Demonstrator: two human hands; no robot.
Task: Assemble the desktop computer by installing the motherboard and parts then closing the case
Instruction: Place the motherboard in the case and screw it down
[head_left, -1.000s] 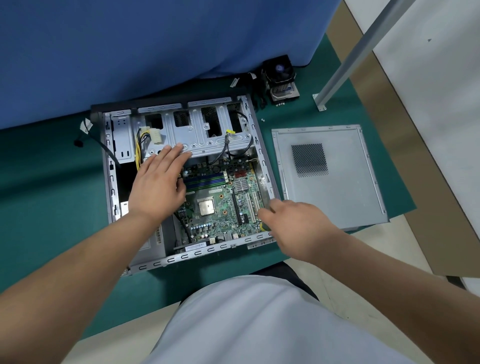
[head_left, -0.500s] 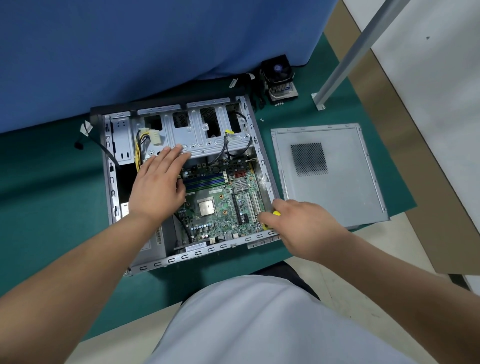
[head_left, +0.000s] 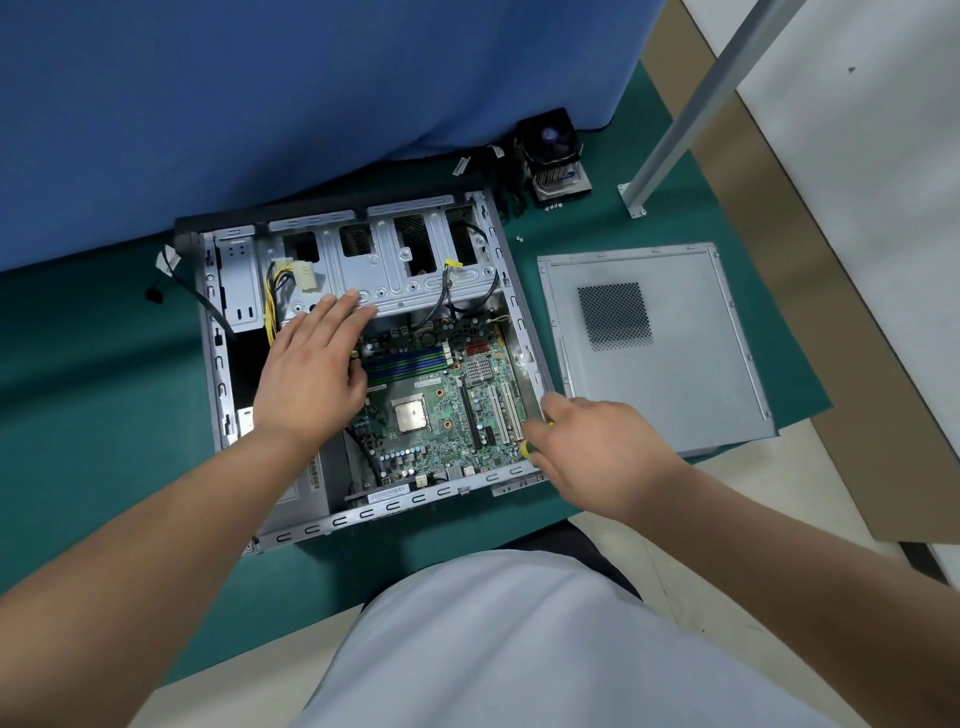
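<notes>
Side panel (head_left: 660, 343) beside open case (head_left: 218, 374); left hand (head_left: 311, 374) flat, right hand (head_left: 592, 447) gripping yellow-handled tool (head_left: 526, 448).

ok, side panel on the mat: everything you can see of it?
The side panel is a flat, grey, roughly rectangular metal sheet with a folded rim and a dark square perforated vent patch toward its far left. It lies detached and flat on the green mat, just right of the open case, nearest corner overhanging the mat's edge. Neither hand touches it.
</notes>
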